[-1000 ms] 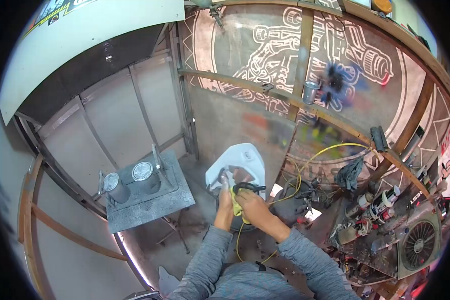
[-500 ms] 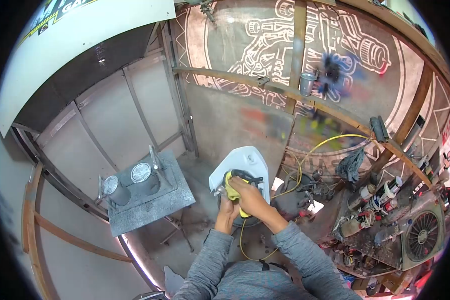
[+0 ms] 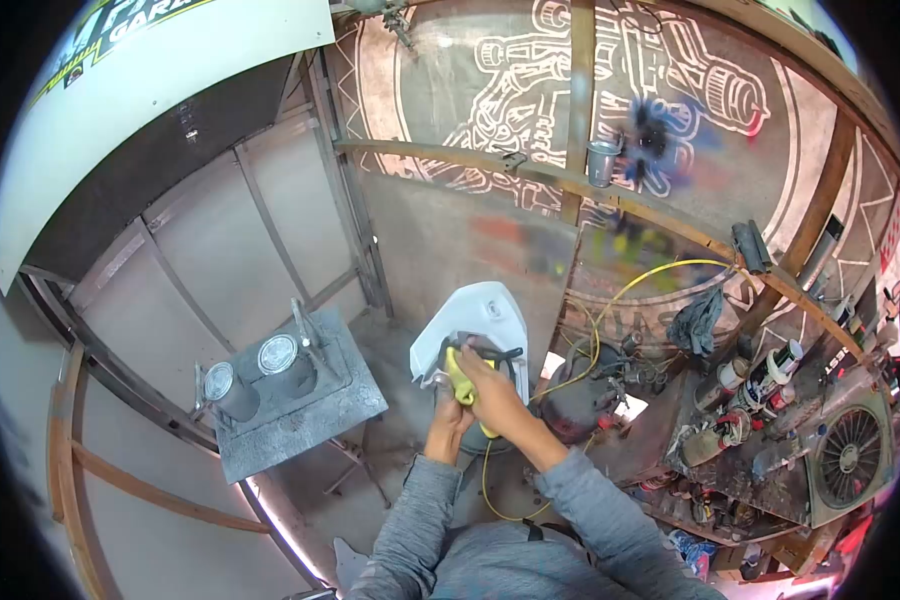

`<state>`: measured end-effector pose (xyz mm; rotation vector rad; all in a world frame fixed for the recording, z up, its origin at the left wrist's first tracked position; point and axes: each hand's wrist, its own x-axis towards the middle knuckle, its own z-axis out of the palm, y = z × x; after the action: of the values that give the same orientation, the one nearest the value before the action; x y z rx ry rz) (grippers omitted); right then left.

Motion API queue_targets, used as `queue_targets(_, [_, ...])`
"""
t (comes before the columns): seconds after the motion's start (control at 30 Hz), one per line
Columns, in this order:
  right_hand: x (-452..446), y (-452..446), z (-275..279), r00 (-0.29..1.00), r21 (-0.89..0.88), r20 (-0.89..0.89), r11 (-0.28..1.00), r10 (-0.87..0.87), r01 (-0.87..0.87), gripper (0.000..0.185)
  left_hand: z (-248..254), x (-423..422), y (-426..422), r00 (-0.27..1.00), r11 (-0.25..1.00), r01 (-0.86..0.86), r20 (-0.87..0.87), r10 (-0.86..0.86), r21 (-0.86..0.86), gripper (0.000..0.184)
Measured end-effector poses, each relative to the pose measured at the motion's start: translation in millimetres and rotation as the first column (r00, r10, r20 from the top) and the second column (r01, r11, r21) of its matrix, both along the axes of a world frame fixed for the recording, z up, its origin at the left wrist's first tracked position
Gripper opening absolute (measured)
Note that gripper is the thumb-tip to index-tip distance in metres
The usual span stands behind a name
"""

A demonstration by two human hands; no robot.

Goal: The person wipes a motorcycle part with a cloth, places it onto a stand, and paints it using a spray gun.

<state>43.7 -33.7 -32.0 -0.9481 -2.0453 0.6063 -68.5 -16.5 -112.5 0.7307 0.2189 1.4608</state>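
Both my hands are together over the lower part of a white moulded panel (image 3: 470, 315). My right hand (image 3: 492, 392) is closed over a bunched yellow cloth (image 3: 459, 380), its fingers pressing on it. My left hand (image 3: 446, 415) is closed against the cloth's left side, with a small greyish metallic piece (image 3: 436, 380) at its fingertips. My hands mostly hide that piece, so its kind is unclear. A dark part (image 3: 510, 353) sticks out beyond my right fingers. What supports the panel is largely covered.
On the left, a grey-speckled table (image 3: 355, 395) carries two cans (image 3: 278, 354). A yellow hose (image 3: 598, 340) hangs from the wooden rail and loops near my body. At right stand a bench with several paint containers (image 3: 770, 385) and a fan (image 3: 850, 457).
The whole view has shifted slightly, so hands, panel and surroundings sit a little further left. My right hand's fingers have straightened somewhat over the cloth.
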Motion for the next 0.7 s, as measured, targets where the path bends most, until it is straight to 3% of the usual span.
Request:
queue_targets(0.1, [4, -11, -1, 0.999, 0.027, 0.027, 0.999, -0.024, 0.024, 0.058, 14, 1, -5, 0.998, 0.997, -0.058, 0.025, 0.057, 0.046, 0.093])
queue_targets(0.13, [3, -10, -3, 0.995, 0.096, 0.065, 0.993, -0.081, 0.074, 0.063, 4, 0, -3, 0.997, 0.997, -0.039, 0.057, 0.043, -0.064, 0.087])
queue_targets(0.17, [4, -9, -3, 0.995, 0.096, 0.064, 0.993, -0.08, 0.073, 0.063, -5, -4, 0, 0.998, 0.997, -0.04, 0.055, 0.043, -0.064, 0.087])
queue_targets(0.23, [8, -5, 5, 0.996, -0.087, -0.03, 0.992, -0.09, 0.087, 0.065, -3, -6, 3, 0.998, 1.0, -0.016, -0.055, 0.016, -0.002, 0.1])
queue_targets(0.3, [10, 0, 3, 0.993, -0.038, -0.056, 0.994, -0.1, 0.097, 0.068, 2, -4, 4, 0.997, 1.0, -0.028, -0.076, 0.028, 0.008, 0.105])
queue_targets(0.33, [12, -2, 8, 0.996, -0.049, -0.046, 0.996, -0.076, 0.073, 0.068, 6, -5, 4, 0.974, 0.991, 0.135, 0.183, -0.137, 0.023, 0.102])
queue_targets(0.37, [13, -3, 11, 0.998, -0.061, -0.036, 0.997, -0.051, 0.049, 0.069, 10, -5, 2, 0.859, 0.956, 0.284, 0.423, -0.289, 0.076, 0.099])
queue_targets(0.4, [13, -4, 7, 0.997, 0.016, 0.007, 0.997, -0.074, 0.074, 0.069, 24, -4, -1, 0.857, 0.96, 0.275, 0.467, -0.219, -0.054, 0.085])
queue_targets(0.43, [12, -4, 2, 0.997, 0.015, 0.007, 0.997, -0.073, 0.073, 0.069, 25, -3, 1, 0.857, 0.96, 0.274, 0.467, -0.218, -0.055, 0.085])
queue_targets(0.5, [11, -4, -2, 0.997, 0.172, 0.004, 0.982, -0.076, 0.074, 0.07, 28, 2, 6, 0.971, 0.994, -0.012, 0.235, 0.037, -0.108, 0.072])
queue_targets(0.57, [11, -6, -2, 0.999, 0.208, 0.022, 0.977, -0.049, 0.043, 0.067, 32, 7, 7, 0.944, 0.993, -0.027, 0.324, 0.064, -0.118, 0.064])
queue_targets(0.7, [14, -9, -5, 0.995, 0.302, 0.098, 0.953, 0.004, -0.034, 0.064, -45, -8, 37, 0.926, 0.961, -0.12, 0.321, 0.199, -0.249, 0.046])
